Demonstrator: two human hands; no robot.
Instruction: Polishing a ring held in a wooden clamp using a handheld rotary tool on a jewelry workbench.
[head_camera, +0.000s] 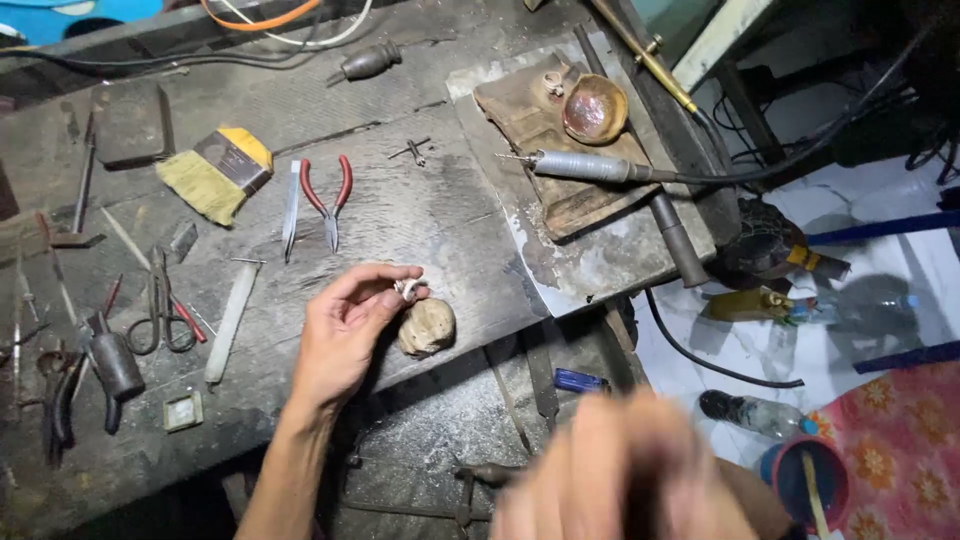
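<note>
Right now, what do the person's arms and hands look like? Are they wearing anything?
Both are bare. The left hand has no glove or ring showing, and its forearm no sleeve or watch. The right hand is a close blur, no glove apparent.

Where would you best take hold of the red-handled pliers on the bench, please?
Grip the pliers by the two red handles, which point away from the person and splay slightly; the metal jaws point toward the person. Come from above, closing fingers across both handles from left and right. The file lies close on their left, so the right side looks freer. The left hand is nearest.
</note>
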